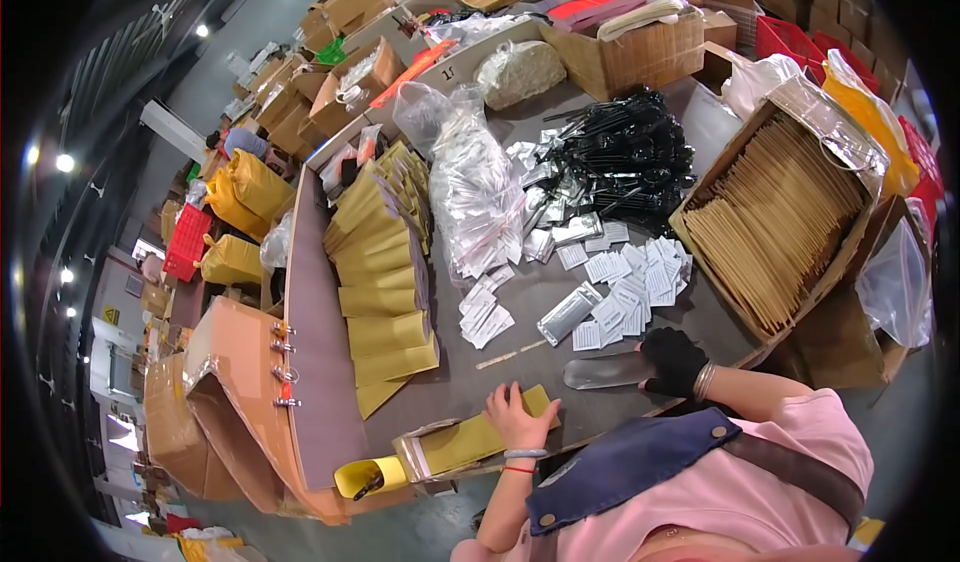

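My bare left hand (pixel 518 422), fingers spread, presses flat on a mustard-yellow paper envelope (pixel 465 446) at the table's near edge. My right hand (pixel 675 362), in a black glove, is closed on one end of a translucent grey plastic pouch (pixel 605 370) just above the tabletop. Beyond it lie a silver packet (pixel 569 313) and a loose pile of white printed slips (pixel 640 287). Left of the slips is a heap of clear plastic bags (pixel 475 187). Behind them spreads a stack of shiny black-wrapped pieces (pixel 635 157).
A fanned row of yellow envelopes (pixel 385 292) runs along the table's left side. At right stands a carton of brown padded envelopes (pixel 775 222). A yellow tube-like holder (pixel 370 477) sits at the near left corner, beside an open cardboard box (pixel 240 402).
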A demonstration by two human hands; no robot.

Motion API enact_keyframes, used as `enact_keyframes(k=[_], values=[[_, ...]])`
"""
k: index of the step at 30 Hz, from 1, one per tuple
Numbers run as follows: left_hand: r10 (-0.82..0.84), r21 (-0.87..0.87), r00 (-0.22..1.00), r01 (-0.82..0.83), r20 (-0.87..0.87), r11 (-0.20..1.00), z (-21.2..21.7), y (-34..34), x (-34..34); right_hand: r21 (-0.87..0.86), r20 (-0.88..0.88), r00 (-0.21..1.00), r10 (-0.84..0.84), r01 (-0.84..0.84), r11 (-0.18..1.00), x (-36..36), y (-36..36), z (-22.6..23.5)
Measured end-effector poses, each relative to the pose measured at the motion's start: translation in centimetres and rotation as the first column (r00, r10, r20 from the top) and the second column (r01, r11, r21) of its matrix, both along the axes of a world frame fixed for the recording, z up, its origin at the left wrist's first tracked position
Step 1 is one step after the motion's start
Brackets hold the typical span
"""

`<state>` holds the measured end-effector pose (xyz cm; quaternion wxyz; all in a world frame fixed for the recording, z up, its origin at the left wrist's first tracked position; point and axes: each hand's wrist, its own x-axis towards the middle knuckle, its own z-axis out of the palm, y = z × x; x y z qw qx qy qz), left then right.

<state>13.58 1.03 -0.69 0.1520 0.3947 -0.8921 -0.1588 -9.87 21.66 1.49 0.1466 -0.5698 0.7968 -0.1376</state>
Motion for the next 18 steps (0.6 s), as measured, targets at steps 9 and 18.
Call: enact_keyframes(k=[9,18], values=[[0.046,0.15,0.991,-0.026,-0.128,0.988,-3.1,-0.2,1.7,-0.016,0.029,0.992,0.123,-0.123,0.992,0.7,-1.5,3.5],[0.063,0.225,0.994,-0.041,-0.09,0.973,-2.1,-0.2,1.8,0.032,-0.013,0.985,0.171,-0.171,0.985,0.3,-2.7,3.9]])
